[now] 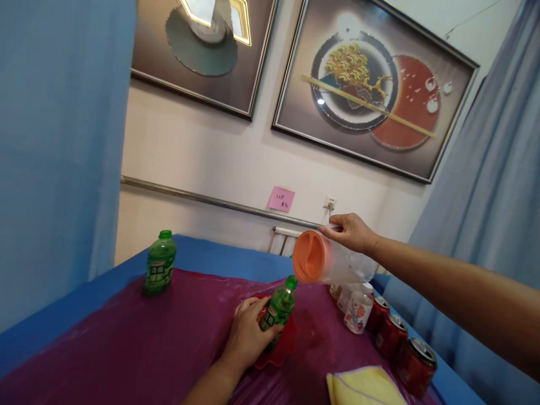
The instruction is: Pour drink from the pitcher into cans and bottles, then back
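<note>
My left hand (248,332) is wrapped round a green plastic bottle (282,304), which stands slightly tilted over a red scallop-edged dish (287,343). In my right hand (352,233) is the handle of a clear plastic pitcher (348,264) with an orange lid (311,256). The pitcher is tipped on its side, its lid end pointing left, just above and to the right of the bottle's green top. Whether liquid is flowing between them I cannot tell.
Another green bottle (160,264) stands at the left. On the right are several red cans (392,336), a white-capped bottle (358,309) and a folded yellow cloth (365,387). Purple plastic sheeting (169,343) covers the blue table (202,251). A metal rail (211,203) runs along the wall.
</note>
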Tool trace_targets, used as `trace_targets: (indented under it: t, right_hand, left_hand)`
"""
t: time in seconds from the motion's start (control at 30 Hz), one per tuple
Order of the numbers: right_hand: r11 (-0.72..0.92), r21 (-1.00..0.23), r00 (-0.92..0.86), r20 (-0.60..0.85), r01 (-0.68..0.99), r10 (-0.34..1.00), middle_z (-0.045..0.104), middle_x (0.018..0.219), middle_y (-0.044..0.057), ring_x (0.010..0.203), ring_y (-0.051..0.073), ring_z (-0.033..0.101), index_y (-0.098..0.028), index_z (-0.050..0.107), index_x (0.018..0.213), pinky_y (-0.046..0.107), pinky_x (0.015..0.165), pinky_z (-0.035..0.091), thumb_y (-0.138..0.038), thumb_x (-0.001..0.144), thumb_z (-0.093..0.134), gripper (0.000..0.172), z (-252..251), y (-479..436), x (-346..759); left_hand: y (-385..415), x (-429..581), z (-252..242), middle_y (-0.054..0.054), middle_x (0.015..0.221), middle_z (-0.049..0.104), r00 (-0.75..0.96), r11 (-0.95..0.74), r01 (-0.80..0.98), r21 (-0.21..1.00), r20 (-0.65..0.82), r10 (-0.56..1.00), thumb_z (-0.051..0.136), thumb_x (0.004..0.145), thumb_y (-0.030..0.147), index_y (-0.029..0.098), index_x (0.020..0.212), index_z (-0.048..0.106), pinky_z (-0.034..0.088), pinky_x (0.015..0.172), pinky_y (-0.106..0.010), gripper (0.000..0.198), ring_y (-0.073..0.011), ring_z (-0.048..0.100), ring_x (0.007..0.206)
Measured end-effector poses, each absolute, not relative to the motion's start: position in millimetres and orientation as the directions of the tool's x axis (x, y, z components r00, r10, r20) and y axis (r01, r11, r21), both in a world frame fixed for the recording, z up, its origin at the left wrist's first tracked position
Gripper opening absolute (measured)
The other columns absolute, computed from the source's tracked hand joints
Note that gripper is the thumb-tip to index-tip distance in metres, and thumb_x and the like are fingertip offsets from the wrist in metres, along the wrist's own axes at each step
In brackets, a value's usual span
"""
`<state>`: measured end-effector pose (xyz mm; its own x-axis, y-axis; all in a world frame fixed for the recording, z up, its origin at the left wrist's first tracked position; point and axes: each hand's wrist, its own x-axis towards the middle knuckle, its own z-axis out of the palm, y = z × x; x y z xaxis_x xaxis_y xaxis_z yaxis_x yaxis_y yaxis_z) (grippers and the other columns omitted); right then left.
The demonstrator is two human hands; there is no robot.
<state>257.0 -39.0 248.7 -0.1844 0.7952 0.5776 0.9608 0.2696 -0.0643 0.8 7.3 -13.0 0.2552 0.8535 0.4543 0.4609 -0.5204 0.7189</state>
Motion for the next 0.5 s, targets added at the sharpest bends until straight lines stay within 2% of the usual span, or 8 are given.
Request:
trace_targets:
  t: [0.5]
  right_hand:
    - [0.275, -0.055, -0.190, 0.592, 0.960, 0.783, 0.032, 0.051, -0.005, 0.051, 0.011, 0.028, -0.023, 0.033, 0.054, 0.029, 0.051, 0.021, -0.059, 0.085, 0.054, 0.052, 249.0, -39.5, 255.1]
  left_hand:
    - [6.5, 0.8, -11.6, -0.009, 0.119, 0.065, 0.255, -0.516, 0.457, 0.724, 0.450, 0.856, 0.085, 0.061, 0.031, 0.025, 0.123, 0.070, 0.044, 0.104, -0.046, 0.064, -0.0296, 0.058, 0.114]
